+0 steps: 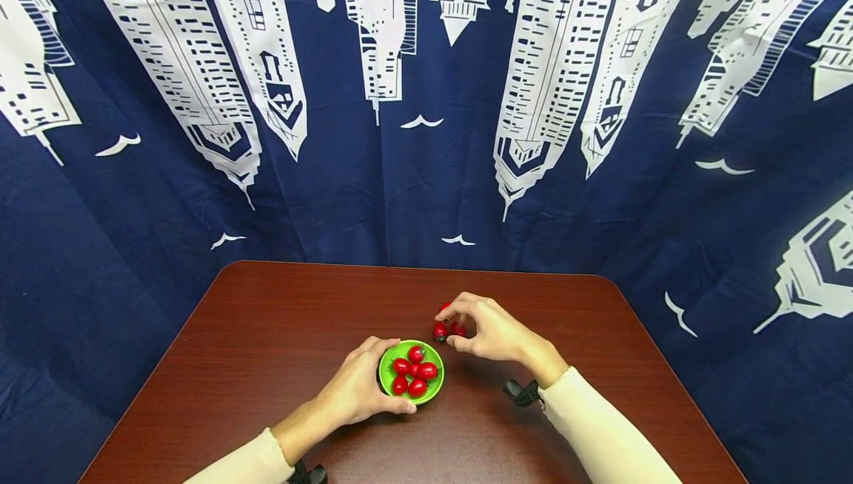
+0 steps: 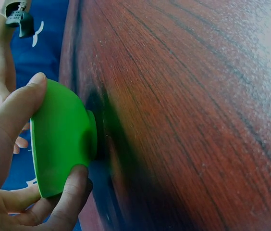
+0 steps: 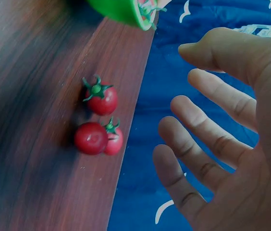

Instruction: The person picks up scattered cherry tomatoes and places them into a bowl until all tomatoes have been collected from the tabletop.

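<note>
On the brown table [image 1: 266, 321], the left hand [image 1: 356, 391] is curling thumb and fingers around the green bowl [image 1: 389, 357] of tomatoes while the right hand [image 1: 489, 332] is hovering, fingers spread and seemingly empty, over three loose cherry tomatoes [image 3: 97, 120] just beyond the bowl.

No readable text, labels or numbers anywhere.

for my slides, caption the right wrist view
Open right hand beside three cherry tomatoes on the wooden table.
</note>
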`<action>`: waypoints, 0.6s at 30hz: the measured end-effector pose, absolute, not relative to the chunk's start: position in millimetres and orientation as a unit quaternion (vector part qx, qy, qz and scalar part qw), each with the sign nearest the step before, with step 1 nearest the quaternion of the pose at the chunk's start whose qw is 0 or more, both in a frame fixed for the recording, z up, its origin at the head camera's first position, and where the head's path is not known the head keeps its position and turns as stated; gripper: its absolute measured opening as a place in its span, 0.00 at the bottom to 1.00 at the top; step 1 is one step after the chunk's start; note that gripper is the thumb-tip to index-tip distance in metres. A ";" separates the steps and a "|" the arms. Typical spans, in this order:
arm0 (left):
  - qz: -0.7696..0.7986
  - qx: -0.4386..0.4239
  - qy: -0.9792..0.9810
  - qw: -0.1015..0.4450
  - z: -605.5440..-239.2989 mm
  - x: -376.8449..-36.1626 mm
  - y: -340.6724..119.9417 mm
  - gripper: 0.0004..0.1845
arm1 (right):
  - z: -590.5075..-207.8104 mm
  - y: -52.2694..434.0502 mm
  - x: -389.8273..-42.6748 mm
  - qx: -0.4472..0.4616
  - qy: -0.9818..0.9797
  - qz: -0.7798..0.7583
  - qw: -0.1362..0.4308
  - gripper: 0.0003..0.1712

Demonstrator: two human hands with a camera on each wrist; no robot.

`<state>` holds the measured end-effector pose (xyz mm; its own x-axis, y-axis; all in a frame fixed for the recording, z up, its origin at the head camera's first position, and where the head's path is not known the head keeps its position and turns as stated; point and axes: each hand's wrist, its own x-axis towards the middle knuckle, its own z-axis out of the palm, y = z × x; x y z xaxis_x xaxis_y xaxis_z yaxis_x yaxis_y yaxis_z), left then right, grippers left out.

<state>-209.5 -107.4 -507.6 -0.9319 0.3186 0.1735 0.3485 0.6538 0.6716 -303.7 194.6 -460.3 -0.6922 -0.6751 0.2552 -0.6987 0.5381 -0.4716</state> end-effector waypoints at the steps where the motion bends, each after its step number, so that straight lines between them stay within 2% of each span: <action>1: -0.376 -0.181 -0.909 0.018 -507.8 -209.6 -107.2 0.60 | -462.0 195.8 -304.9 0.391 -0.877 0.279 0.023 0.22; 18: -0.376 -0.181 -0.908 0.017 -507.1 -208.8 -106.9 0.59 | -480.2 216.4 -324.2 0.348 -0.896 0.276 0.001 0.31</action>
